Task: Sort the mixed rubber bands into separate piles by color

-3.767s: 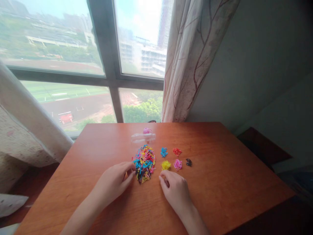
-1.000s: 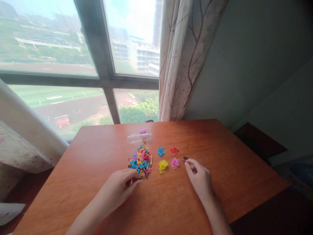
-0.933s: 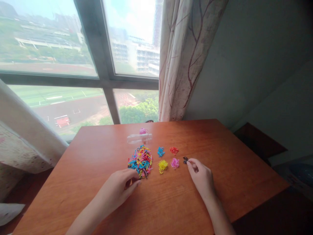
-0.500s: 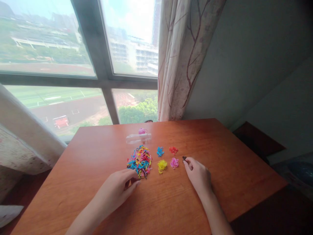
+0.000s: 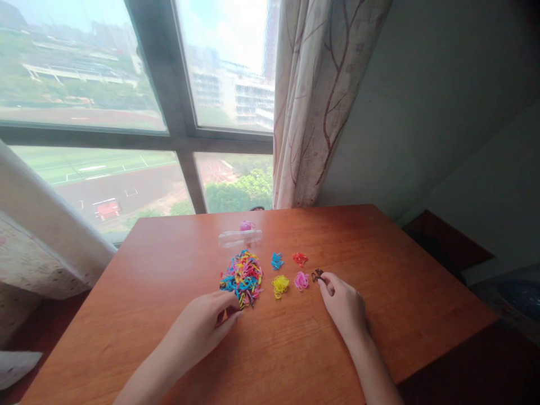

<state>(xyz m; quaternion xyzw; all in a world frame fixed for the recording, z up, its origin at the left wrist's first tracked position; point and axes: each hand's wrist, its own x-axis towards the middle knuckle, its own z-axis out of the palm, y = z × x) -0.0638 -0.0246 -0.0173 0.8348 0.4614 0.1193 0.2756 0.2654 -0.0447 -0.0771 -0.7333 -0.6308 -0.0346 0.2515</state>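
Note:
Small loop-shaped rubber bands in mixed colours form a large pile [image 5: 242, 275] left of centre on the table. At its near edge, my left hand [image 5: 213, 318] is curled with thumb and forefinger tips close together; whatever lies between them is hidden. My right hand [image 5: 343, 301] pinches at a few black rubber bands [image 5: 317, 275] on the right, which partly show beyond the fingertips. Between the hands lie small heaps of blue bands [image 5: 277, 261], red bands [image 5: 300, 259], yellow bands [image 5: 280, 286] and pink bands [image 5: 301, 280].
Behind the mixed pile lies a clear plastic container [image 5: 239, 238], with a purple-pink object [image 5: 246, 225] just beyond it. The brown wooden table [image 5: 169, 253] reaches to a window and a patterned curtain [image 5: 304, 101]. A wall rises at the right.
More of the black bands shows at my right fingertips, spread slightly to the left. My left hand stays by the mixed pile. The whole view has shifted very slightly.

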